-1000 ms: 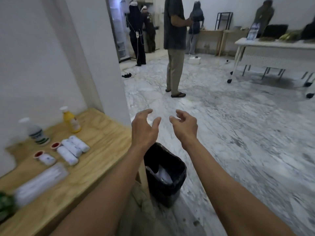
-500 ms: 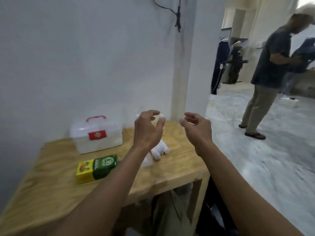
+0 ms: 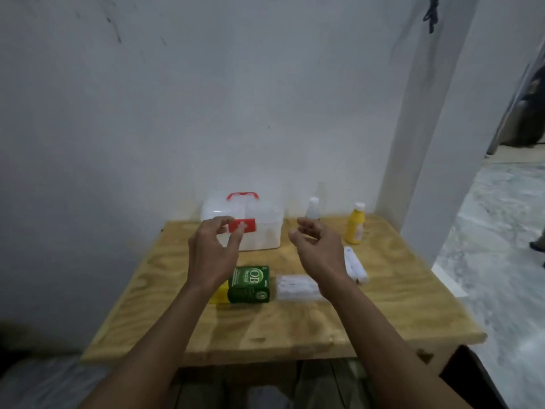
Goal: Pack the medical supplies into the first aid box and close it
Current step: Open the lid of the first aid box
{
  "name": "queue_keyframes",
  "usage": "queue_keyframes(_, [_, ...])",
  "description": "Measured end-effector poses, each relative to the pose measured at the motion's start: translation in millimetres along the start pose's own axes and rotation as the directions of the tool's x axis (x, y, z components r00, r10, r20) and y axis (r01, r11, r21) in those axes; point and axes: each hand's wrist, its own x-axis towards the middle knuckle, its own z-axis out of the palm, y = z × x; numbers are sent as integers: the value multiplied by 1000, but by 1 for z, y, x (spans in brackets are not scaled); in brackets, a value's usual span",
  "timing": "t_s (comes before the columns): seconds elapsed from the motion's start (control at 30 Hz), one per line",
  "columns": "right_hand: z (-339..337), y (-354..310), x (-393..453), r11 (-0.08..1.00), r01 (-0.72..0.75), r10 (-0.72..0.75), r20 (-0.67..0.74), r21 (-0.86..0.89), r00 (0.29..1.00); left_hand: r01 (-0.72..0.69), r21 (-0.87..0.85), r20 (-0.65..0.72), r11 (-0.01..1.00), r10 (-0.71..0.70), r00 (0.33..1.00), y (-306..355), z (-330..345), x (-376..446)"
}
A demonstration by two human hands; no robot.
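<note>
One translucent first aid box [image 3: 259, 228], lid shut, with a red handle and red latch, is sitting at the table's [image 3: 398, 314] far edge against the wall. Right of it, along the same edge, one clear bottle [image 3: 313, 208] and one yellow bottle [image 3: 355, 224] are standing upright. One green-and-yellow carton [image 3: 250, 285] is lying near the table's middle, with one clear packet of white pieces [image 3: 296, 287] just beside it. White bandage rolls [image 3: 355, 264] are lying toward the right edge; their count is unclear. The left hand [image 3: 213, 255] is hovering before the box with fingers loosely curled, holding nothing. The right hand [image 3: 317, 249] is hovering likewise, half open and empty.
</note>
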Motion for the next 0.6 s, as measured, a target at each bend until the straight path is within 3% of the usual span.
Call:
queue_keyframes(0.17, [33,5,30,995,-4,3,-5,-102,1000,34,56,-45,998,-31,999,-32,-4,38])
queue_keyframes(0.33, [62,12,68,985,26,-30,-25,-173,999,112,66,26,991,-114,993,-58,12,81])
queue_keyframes(0.47, [78,20,90,982,18,-14,26,-189,1000,196,9,113,981,-195,974,-74,24,98])
queue_keyframes(0.6, [86,26,95,983,21,-21,4,-182,1000,232,-75,118,970,-222,968,-76,29,98])
